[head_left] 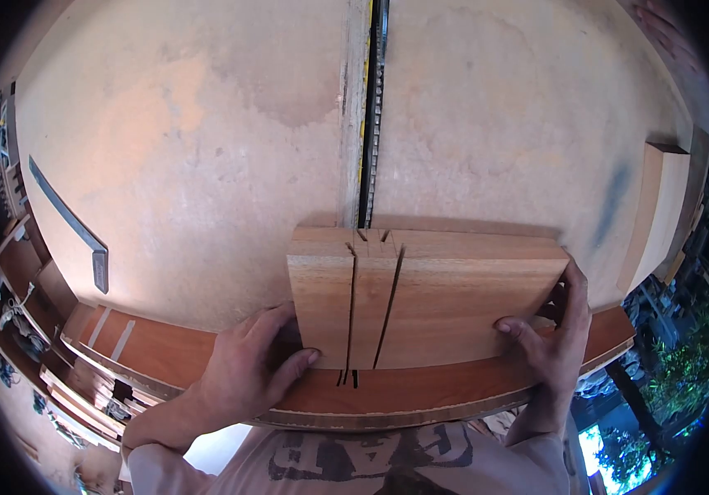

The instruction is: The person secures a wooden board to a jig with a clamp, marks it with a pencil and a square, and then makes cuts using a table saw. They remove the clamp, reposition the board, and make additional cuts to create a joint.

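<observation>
A thick wooden block [470, 305] lies at the near edge of the worktable, with two dark slots cut across its face and small angled notches in its far edge. My left hand [247, 363] grips the block's left end, thumb on the near corner and fingers round the side. At the right end my right hand [556, 330] holds it, thumb on the face and fingers behind the edge. Just beyond the block, a toothed saw blade [376, 115] runs in the table's slot.
A try square [74, 223] rests on the worktable's left side. A pale wooden piece [659, 210] lies along the right edge. The reddish-brown front rail [420, 388] bears black marks below the block. Shelves with wood pieces [82, 404] stand at lower left.
</observation>
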A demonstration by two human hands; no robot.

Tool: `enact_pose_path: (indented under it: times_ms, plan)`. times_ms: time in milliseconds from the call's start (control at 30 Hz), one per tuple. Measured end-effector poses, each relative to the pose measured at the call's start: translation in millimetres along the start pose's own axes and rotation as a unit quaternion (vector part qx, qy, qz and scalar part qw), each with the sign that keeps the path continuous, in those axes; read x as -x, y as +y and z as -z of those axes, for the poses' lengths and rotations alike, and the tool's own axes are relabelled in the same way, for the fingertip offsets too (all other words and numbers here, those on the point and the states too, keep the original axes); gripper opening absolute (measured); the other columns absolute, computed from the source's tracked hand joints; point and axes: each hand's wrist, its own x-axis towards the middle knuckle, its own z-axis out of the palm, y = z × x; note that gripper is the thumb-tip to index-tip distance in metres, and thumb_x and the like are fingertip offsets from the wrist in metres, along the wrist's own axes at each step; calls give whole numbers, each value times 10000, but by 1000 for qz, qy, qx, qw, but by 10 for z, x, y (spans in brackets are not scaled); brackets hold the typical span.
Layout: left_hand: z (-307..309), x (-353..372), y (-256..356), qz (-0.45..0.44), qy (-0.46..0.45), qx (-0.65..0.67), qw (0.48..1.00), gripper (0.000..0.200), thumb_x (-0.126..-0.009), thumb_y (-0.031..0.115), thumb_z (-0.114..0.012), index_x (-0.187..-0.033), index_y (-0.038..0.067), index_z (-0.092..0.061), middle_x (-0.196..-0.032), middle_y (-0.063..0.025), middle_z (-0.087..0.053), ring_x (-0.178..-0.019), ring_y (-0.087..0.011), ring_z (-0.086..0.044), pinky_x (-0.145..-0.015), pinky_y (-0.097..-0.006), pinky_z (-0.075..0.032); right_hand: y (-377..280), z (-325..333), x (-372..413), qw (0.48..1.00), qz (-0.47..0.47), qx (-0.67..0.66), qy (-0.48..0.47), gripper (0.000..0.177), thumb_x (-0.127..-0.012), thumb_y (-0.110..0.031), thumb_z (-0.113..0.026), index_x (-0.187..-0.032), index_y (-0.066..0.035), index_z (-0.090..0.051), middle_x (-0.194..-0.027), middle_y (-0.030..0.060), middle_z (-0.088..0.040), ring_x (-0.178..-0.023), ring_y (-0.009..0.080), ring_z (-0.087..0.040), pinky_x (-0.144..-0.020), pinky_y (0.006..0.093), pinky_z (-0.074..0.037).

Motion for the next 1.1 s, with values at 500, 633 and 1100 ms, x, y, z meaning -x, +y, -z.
enact_pose_path:
  times_ms: [500,633,1100]
  plan:
    - [5,18,10,27,16,33,999,466,-829,154,-853,-1221,-2,-655,-975,-164,-743,-921,-328,-742,-815,-407,-574,53,-11,3,999,28,21,-5,1051,-618,-146,-997,-1483,30,-425,-1180,194,-707,-969,266,-756,-785,358,-632]
    - [17,28,-6,15,20,9,1000,468,-824,147,-854,-1220,-3,-656,-961,-162,-742,-911,-323,-744,-808,-403,-574,5,-18,-12,999,28,14,-7,1071,-614,-168,-1000,-1491,34,-418,-1211,208,-690,-990,286,-747,-799,376,-637]
    - [37,48,-59,12,28,7,1000,465,-815,149,-853,-1213,5,-662,-995,-182,-733,-939,-358,-738,-813,-418,-574,-15,-62,8,1000,2,-8,-4,1095,-605,-244,-1003,-1500,20,-429,-1317,190,-646,-1016,276,-744,-818,363,-630]
